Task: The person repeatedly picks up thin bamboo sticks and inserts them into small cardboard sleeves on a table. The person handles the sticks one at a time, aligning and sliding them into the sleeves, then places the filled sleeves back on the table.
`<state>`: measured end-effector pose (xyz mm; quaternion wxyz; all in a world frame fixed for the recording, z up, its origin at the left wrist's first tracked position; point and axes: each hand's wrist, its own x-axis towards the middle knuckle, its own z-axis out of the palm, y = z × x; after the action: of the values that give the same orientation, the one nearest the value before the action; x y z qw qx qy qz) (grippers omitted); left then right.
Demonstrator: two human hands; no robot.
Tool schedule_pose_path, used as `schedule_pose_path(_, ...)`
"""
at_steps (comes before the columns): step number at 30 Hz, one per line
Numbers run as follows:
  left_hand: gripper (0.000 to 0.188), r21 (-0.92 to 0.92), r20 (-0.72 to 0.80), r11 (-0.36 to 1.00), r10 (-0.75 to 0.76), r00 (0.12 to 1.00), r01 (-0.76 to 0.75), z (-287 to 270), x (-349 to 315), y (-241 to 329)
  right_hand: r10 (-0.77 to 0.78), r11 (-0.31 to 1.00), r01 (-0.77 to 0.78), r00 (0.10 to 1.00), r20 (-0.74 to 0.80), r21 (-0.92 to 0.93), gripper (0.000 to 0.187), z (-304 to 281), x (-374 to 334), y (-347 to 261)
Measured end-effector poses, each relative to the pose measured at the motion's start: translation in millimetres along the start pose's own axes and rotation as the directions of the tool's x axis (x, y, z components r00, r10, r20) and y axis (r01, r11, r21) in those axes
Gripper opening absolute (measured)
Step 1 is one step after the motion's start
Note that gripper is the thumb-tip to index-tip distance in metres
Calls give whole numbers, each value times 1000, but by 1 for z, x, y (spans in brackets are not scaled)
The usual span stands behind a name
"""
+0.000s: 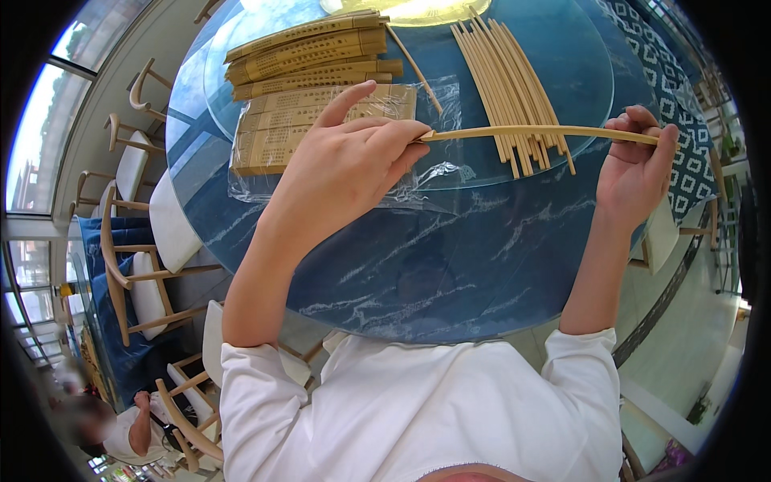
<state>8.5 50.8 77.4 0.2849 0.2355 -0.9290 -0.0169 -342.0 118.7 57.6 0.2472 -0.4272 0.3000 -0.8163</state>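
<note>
A pale wooden chopstick [530, 131], perhaps two lying together, stretches level between my hands above the table. My left hand [345, 157] pinches its left end, one finger raised; a bit of brown paper seems to show at those fingertips. At the other end, my right hand [634, 165] closes thumb and fingers on it. Beneath my left hand lies a flat stack of tan printed paper sleeves [269, 132] on clear plastic wrap [438, 173]. More sleeves are piled behind it [309, 52]. Under the held chopstick rests a loose bundle of chopsticks [506, 80].
The round blue marble-patterned table [434, 273] carries a glass turntable [594, 80]. A single chopstick [414, 68] lies beside the sleeves. A yellow dish [418, 10] sits at the far edge. Wooden chairs [132, 265] stand left; a patterned cloth [666, 104] hangs right. Another person [132, 430] is at lower left.
</note>
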Motion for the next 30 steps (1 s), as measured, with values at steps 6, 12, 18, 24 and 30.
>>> schedule_pose_path(6,14,-58,21,997,-43,999,44,0,0,-1,-10,999,11,999,31,-42,39,0,-2,0)
schedule_pose_path(12,11,-38,8,999,1,1000,0,1,0,-4,7,1000,-7,1000,23,-1,37,2,-1,0)
schedule_pose_path(18,11,-11,-32,999,37,999,-37,-1,1,-4,38,999,-38,999,3,-38,39,-1,1,-1)
schedule_pose_path(24,11,1,-15,998,60,998,-59,2,-3,3,50,998,-49,998,31,-48,42,-6,3,-1)
schedule_pose_path(30,12,-14,-60,998,58,997,-59,11,-4,2,61,997,-60,998,15,-39,42,-7,4,0)
